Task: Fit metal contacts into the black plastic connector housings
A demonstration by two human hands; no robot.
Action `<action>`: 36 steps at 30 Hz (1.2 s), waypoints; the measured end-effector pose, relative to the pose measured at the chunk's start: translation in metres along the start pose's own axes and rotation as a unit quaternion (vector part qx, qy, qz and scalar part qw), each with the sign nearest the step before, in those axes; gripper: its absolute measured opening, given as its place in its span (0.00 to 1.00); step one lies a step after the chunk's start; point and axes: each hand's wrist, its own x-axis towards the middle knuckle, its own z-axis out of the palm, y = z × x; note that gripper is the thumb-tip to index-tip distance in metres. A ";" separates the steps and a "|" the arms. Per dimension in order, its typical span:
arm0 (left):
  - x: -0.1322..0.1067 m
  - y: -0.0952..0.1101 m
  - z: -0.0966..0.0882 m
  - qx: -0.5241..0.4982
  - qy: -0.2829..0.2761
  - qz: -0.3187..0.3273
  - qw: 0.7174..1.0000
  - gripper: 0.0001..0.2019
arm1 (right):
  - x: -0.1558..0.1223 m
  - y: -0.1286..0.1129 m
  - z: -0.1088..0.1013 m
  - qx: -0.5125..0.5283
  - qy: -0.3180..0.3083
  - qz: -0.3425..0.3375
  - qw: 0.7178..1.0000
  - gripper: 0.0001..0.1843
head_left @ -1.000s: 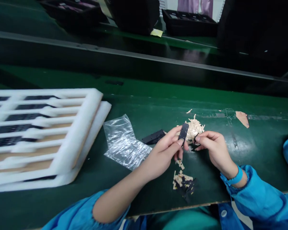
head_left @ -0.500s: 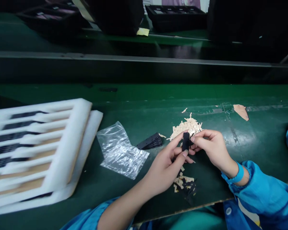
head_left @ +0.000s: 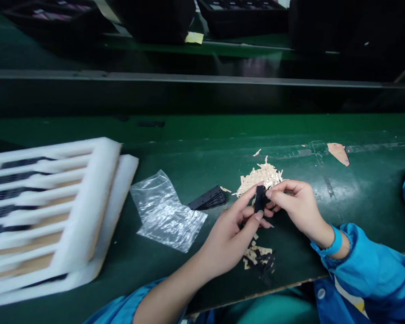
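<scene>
My left hand (head_left: 234, 227) pinches a small black flat part (head_left: 259, 199) upright between thumb and fingers, just above the green bench. My right hand (head_left: 293, 202) has its fingertips pressed to the same part's upper right edge; whether it holds anything else is hidden. Right behind both hands lies a heap of tan paper scraps (head_left: 261, 176). A second, smaller pile of tan and black scraps (head_left: 259, 257) lies under my left hand, near the bench's front edge. A short stack of black flat parts (head_left: 207, 199) rests to the left of my hands.
A crumpled clear plastic bag (head_left: 165, 211) lies left of the stack. Two white foam trays (head_left: 54, 211) with slots holding black parts sit at the far left. A torn tan patch (head_left: 338, 153) marks the bench at right. A dark conveyor channel and black trays (head_left: 243, 13) run behind.
My hands came together: the right fingertips closed onto the black part held by my left hand. The view tilted down and right slightly.
</scene>
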 end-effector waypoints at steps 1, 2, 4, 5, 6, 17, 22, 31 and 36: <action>0.000 0.000 0.000 0.000 0.000 -0.001 1.000 0.33 | 0.000 0.000 0.000 0.000 0.001 0.000 1.000 0.06; -0.001 0.000 0.000 0.000 -0.001 -0.001 1.000 0.33 | 0.000 0.000 0.000 0.000 0.002 0.001 1.000 0.06; -0.001 -0.001 0.000 0.004 -0.001 0.003 1.000 0.33 | 0.000 0.000 0.000 -0.001 0.001 0.004 1.000 0.06; -0.001 -0.002 -0.001 0.007 -0.001 0.005 1.000 0.32 | 0.000 0.000 0.000 -0.001 0.001 0.006 1.000 0.06; -0.001 -0.002 -0.001 0.011 -0.002 0.007 1.000 0.32 | 0.000 0.000 0.000 -0.001 0.001 0.008 1.000 0.06; -0.001 -0.001 0.000 0.024 0.002 0.025 0.999 0.31 | -0.001 -0.003 0.001 0.002 -0.002 0.019 1.000 0.08; 0.000 0.000 0.000 0.017 0.005 0.018 1.000 0.31 | -0.002 -0.003 0.002 0.011 -0.003 0.014 1.000 0.07; -0.002 0.004 0.002 -0.002 0.005 0.021 1.000 0.32 | -0.003 -0.002 0.003 0.006 -0.008 0.007 1.000 0.07; -0.003 0.002 0.000 -0.004 0.003 0.018 1.000 0.31 | -0.003 -0.002 0.004 0.009 -0.006 0.011 1.000 0.07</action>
